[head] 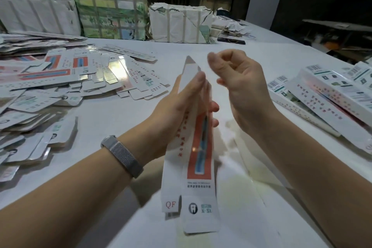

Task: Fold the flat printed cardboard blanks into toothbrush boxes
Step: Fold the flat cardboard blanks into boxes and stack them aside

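Note:
A long white toothbrush box blank (pixel 198 169) with an orange panel and a blue brush picture stands nearly upright above the table, partly folded into a sleeve. My left hand (pixel 179 104) grips it around the upper part, thumb on the near face and fingers behind. My right hand (pixel 239 84) hovers just to the right of the box's top, its fingers loosely curled and holding nothing. The top flap (pixel 190 65) sticks up above my left thumb. Flat printed blanks (pixel 66 74) lie heaped at the left. Folded boxes (pixel 330 96) are stacked at the right.
Paper-wrapped, taped bundles (pixel 110 12) stand along the back of the white table (pixel 112 119). Another wrapped bundle (pixel 181 24) sits beside them. A dark phone-like object (pixel 231 40) lies at the back right, near the table's right edge.

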A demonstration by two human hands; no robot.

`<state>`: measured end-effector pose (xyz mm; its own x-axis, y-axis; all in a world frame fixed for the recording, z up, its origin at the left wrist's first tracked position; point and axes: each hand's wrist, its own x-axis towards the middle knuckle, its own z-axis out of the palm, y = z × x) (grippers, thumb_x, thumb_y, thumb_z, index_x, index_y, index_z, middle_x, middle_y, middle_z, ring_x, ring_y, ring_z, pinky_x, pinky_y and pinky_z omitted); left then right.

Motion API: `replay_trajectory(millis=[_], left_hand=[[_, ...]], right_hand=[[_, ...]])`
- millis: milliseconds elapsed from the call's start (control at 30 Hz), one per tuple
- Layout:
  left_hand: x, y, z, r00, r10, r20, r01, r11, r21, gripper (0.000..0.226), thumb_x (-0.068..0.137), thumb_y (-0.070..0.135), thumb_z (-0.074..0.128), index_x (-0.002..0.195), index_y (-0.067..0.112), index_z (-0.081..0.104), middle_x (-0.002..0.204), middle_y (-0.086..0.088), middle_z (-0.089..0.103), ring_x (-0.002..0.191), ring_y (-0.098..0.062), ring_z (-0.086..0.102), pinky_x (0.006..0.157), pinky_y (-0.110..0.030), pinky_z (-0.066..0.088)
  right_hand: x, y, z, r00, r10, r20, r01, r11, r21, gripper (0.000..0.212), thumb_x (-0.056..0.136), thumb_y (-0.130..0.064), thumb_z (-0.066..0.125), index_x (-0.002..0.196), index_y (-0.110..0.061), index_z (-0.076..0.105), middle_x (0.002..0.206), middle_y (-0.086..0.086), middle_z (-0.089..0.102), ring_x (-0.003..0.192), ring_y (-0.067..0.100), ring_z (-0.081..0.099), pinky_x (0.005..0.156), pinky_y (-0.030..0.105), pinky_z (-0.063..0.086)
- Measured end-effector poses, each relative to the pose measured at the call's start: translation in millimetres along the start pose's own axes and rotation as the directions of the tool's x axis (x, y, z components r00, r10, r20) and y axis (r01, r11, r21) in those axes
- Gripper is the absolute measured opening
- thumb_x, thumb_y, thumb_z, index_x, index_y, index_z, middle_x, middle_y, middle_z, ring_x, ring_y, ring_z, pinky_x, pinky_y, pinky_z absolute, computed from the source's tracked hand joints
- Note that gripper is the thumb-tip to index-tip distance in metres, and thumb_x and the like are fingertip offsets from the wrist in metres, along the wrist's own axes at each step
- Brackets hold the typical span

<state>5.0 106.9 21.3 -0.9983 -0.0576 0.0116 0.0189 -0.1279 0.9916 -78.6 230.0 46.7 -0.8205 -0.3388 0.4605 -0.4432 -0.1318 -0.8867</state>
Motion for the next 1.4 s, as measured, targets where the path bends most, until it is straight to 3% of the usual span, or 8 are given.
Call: replay_trajectory(millis=[167, 300, 433, 533, 800, 1067, 1200, 1400], left_hand=[[3, 7, -4, 0.993, 0.046, -0.106, -0.067, 0.976, -0.207, 0.061, 0.088, 0.068, 0.049, 0.114, 0.015, 0.064, 0.083, -0.006, 0.072, 0.074, -0.022, 0.071, 0.063, -0.031, 0.058], [3, 13, -14, 0.956, 0.047, -0.291, -0.153, 0.923, -0.353, 0.063, 0.096, 0.065, 0.036, 0.116, 0.011, 0.062, 0.091, -0.010, 0.068, 0.073, -0.021, 0.072, 0.060, -0.034, 0.058], [4, 16, -19, 0.917, -0.013, -0.399, -0.147, 0.918, -0.369, 0.081, 0.092, 0.075, 0.029, 0.142, 0.014, 0.046, 0.122, -0.012, 0.064, 0.107, -0.029, 0.068, 0.078, -0.048, 0.059], [4, 16, -21, 0.881, -0.044, -0.472, -0.133, 0.933, -0.336, 0.084, 0.089, 0.079, 0.028, 0.136, 0.015, 0.052, 0.119, -0.012, 0.065, 0.109, -0.031, 0.065, 0.079, -0.047, 0.057], [3, 6, -10, 0.945, -0.001, -0.327, -0.126, 0.921, -0.367, 0.061, 0.075, 0.071, 0.054, 0.114, 0.024, 0.055, 0.109, -0.008, 0.073, 0.097, -0.026, 0.074, 0.070, -0.041, 0.062], [8, 8, -9, 0.925, 0.073, -0.372, -0.224, 0.897, -0.381, 0.054, 0.090, 0.054, 0.060, 0.121, 0.010, 0.058, 0.078, -0.007, 0.061, 0.065, -0.019, 0.070, 0.056, -0.032, 0.057], [9, 9, -5, 0.931, 0.065, -0.360, -0.228, 0.873, -0.431, 0.046, 0.088, 0.054, 0.063, 0.107, 0.013, 0.054, 0.070, -0.005, 0.053, 0.057, -0.018, 0.065, 0.057, -0.032, 0.057], [7, 10, -14, 0.966, 0.116, -0.231, -0.203, 0.894, -0.400, 0.062, 0.085, 0.061, 0.059, 0.117, 0.009, 0.051, 0.072, -0.005, 0.056, 0.069, -0.021, 0.065, 0.068, -0.037, 0.058]], right_hand=[[-6, 9, 7, 0.990, 0.076, 0.121, -0.069, 0.996, -0.063, 0.018, 0.096, -0.030, 0.063, 0.112, -0.029, 0.056, 0.107, -0.003, 0.055, 0.086, 0.000, 0.062, 0.064, 0.016, 0.049], [-19, 8, 18, 0.949, -0.118, 0.293, 0.235, 0.883, -0.406, 0.038, 0.085, -0.050, 0.060, 0.120, -0.042, 0.048, 0.111, -0.020, 0.044, 0.102, -0.008, 0.050, 0.077, 0.007, 0.044], [-23, 4, 20, 0.892, 0.130, 0.434, 0.089, 0.889, -0.450, 0.087, 0.070, -0.065, 0.065, 0.147, -0.042, 0.030, 0.120, -0.020, 0.044, 0.097, -0.006, 0.055, 0.067, 0.011, 0.050], [-27, 5, 22, 0.860, 0.218, 0.461, 0.053, 0.861, -0.505, 0.109, 0.063, -0.067, 0.067, 0.154, -0.043, 0.013, 0.125, -0.017, 0.044, 0.095, 0.000, 0.057, 0.070, 0.014, 0.051], [-29, 5, 24, 0.886, 0.168, 0.433, 0.084, 0.859, -0.505, 0.100, 0.068, -0.051, 0.073, 0.151, -0.034, 0.020, 0.104, -0.030, 0.043, 0.089, -0.001, 0.058, 0.065, 0.006, 0.050], [-31, -1, 23, 0.905, 0.036, 0.424, 0.264, 0.733, -0.627, 0.097, 0.066, -0.062, 0.072, 0.142, -0.043, 0.015, 0.105, -0.025, 0.043, 0.086, 0.006, 0.057, 0.080, 0.030, 0.053], [-31, -3, 22, 0.915, -0.056, 0.400, 0.322, 0.698, -0.639, 0.090, 0.061, -0.056, 0.066, 0.138, -0.038, 0.023, 0.096, -0.023, 0.049, 0.065, -0.001, 0.054, 0.065, 0.026, 0.043], [-28, 4, 17, 0.902, -0.042, 0.429, 0.278, 0.817, -0.505, 0.083, 0.072, -0.056, 0.074, 0.140, -0.041, 0.030, 0.091, -0.027, 0.051, 0.072, -0.011, 0.057, 0.063, 0.010, 0.042]])
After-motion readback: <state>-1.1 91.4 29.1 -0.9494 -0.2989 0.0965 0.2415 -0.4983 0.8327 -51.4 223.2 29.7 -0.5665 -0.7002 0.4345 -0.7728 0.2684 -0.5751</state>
